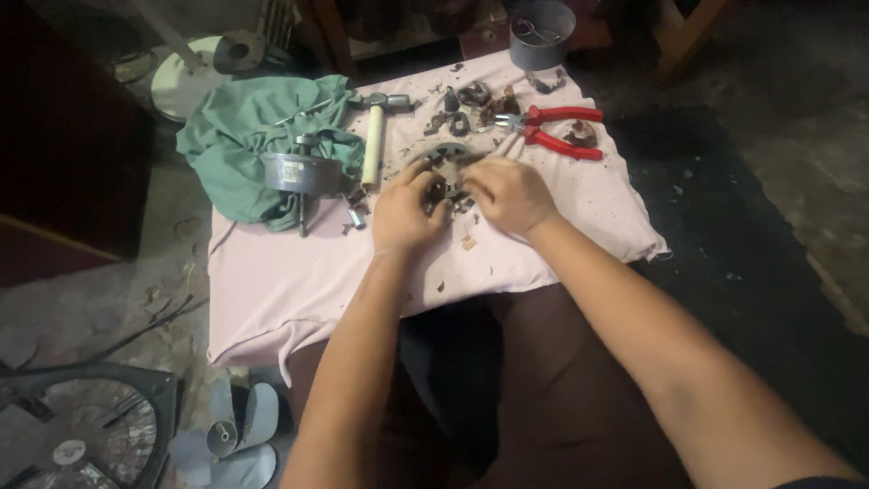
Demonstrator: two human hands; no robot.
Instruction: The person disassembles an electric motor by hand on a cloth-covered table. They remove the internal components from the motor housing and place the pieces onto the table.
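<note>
A pale pink cloth is covering a low work surface, and everything in hand is lying on it. At its far left a crumpled green rag is sitting half under a round metal motor housing with a shaft sticking down out of it. Just beside that a hammer with a pale handle is lying, and further right red-handled pliers are resting near a heap of small dark parts. A metal can is standing at the far edge.

At the middle of the cloth both hands are working on a round dark metal part — it looks like a motor end piece, lying flat among grit and loose bits. The left hand is curling its fingers around the part's near left edge, pinching it steady. The right hand is bending over the right side, fingers pressed together on something small at the rim — what exactly, I cannot tell.

Judging by this, a dismantling or cleaning step is under way on that part; the next move is likely calling for a firm left-hand hold while the right is freeing or turning the small piece.

On the floor a fan grille and fan blade are lying, well apart from the hands.
</note>
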